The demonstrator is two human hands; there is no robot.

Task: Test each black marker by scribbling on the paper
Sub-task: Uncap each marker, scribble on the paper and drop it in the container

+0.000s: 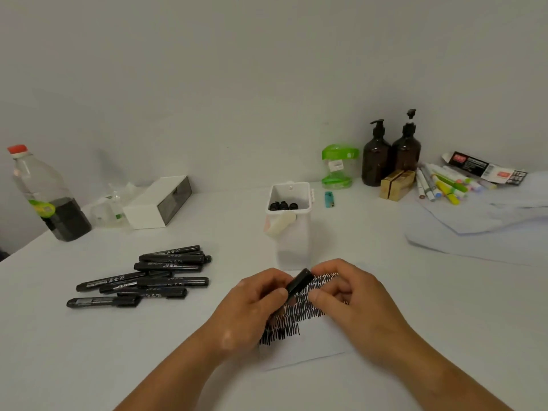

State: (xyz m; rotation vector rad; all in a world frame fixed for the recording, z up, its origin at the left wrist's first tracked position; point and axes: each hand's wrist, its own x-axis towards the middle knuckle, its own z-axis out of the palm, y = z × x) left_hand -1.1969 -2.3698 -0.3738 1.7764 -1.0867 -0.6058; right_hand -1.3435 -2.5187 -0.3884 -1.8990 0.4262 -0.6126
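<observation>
The black marker [299, 281] is a glossy dark barrel, tilted, blunt end pointing up and away from me, its lower end hidden in my grip. It hangs over the far part of the paper [311, 348], above rows of black zigzag scribble. My left hand [255, 304] grips its lower part with curled fingers. My right hand [347, 292] curls just beside its upper end; I cannot tell whether it pinches anything. Left of the paper, more black markers [148, 277] lie heaped on the worktop [415, 307].
</observation>
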